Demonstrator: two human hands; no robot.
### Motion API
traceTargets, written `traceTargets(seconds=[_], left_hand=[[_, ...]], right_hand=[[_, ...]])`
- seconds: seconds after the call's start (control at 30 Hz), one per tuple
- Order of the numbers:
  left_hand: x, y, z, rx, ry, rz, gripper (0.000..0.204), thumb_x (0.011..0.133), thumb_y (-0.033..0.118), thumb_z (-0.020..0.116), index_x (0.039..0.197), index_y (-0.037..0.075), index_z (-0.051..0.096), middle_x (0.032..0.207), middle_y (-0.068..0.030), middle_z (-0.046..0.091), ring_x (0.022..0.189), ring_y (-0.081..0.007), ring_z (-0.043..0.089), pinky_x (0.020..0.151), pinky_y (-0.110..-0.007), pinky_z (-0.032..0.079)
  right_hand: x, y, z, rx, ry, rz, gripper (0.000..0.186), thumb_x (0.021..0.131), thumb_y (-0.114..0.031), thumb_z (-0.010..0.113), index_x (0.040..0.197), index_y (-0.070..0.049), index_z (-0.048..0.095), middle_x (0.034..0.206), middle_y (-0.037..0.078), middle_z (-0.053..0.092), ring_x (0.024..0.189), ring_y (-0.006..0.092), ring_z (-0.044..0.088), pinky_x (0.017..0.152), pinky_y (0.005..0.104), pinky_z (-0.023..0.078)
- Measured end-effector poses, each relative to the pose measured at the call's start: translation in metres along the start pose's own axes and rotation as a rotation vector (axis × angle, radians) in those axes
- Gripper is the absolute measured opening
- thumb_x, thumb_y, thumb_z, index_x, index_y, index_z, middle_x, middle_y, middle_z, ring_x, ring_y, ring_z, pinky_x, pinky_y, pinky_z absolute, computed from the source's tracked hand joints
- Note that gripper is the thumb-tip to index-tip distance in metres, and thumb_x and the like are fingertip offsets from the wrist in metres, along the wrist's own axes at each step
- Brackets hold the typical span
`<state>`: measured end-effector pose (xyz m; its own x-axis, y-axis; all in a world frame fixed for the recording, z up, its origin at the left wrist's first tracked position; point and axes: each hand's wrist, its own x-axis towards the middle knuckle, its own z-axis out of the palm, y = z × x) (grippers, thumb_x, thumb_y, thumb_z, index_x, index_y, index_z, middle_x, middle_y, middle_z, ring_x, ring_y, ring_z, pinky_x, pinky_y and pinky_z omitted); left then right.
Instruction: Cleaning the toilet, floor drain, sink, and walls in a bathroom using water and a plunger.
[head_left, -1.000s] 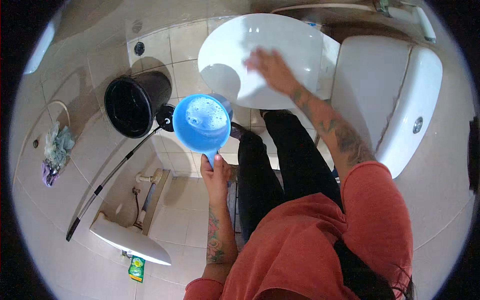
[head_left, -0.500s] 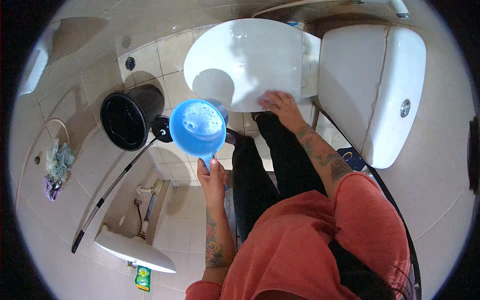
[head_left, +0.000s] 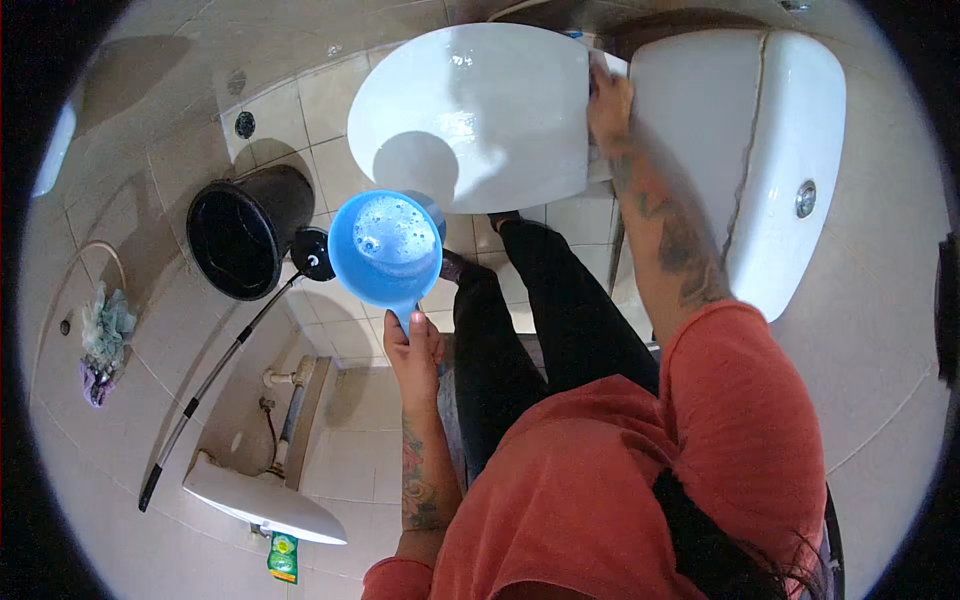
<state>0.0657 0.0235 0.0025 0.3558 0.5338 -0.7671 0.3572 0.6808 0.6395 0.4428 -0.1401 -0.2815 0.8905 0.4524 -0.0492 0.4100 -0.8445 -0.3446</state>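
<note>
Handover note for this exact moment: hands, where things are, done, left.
Left hand: gripping the handle of the blue scoop, held level beside the toilet; soapy water inside.
Right hand: pressed on the back edge of the closed white lid, next to the tank.
Around: black bin on the floor to the left, a long-handled brush leaning by it, a rag further left.
Done: lid is wet, with droplets showing on it.
Left: scoop is full, nothing poured from it yet; whether the lid is fully cleaned cannot be told.
</note>
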Motion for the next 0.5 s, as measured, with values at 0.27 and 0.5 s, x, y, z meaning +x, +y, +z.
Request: traceTargets(seconds=[0.27, 0.5], left_hand=[[-0.003, -0.003, -0.003, 0.011, 0.033, -0.008, 0.020, 0.099, 0.020, 0.056, 0.111, 0.007, 0.048, 0.061, 0.0048, 0.039, 0.047, -0.0037, 0.031, 0.042, -0.022, 0.027], [0.002, -0.010, -0.003, -0.042, -0.009, 0.004, 0.021, 0.098, 0.019, 0.057, 0.112, 0.006, 0.049, 0.061, 0.0050, 0.039, 0.047, -0.0035, 0.033, 0.042, -0.022, 0.027]], right_hand=[[-0.123, -0.011, -0.028, -0.115, -0.145, 0.102, 0.045, 0.085, 0.002, 0.053, 0.130, 0.000, 0.054, 0.110, 0.026, 0.052, 0.104, 0.0440, 0.050, 0.098, 0.0508, 0.039], [0.035, -0.015, -0.054, -0.755, -0.169, -0.224, 0.034, 0.092, -0.021, 0.053, 0.119, -0.002, 0.062, 0.120, 0.012, 0.052, 0.109, 0.0291, 0.049, 0.086, 0.0406, 0.041]])
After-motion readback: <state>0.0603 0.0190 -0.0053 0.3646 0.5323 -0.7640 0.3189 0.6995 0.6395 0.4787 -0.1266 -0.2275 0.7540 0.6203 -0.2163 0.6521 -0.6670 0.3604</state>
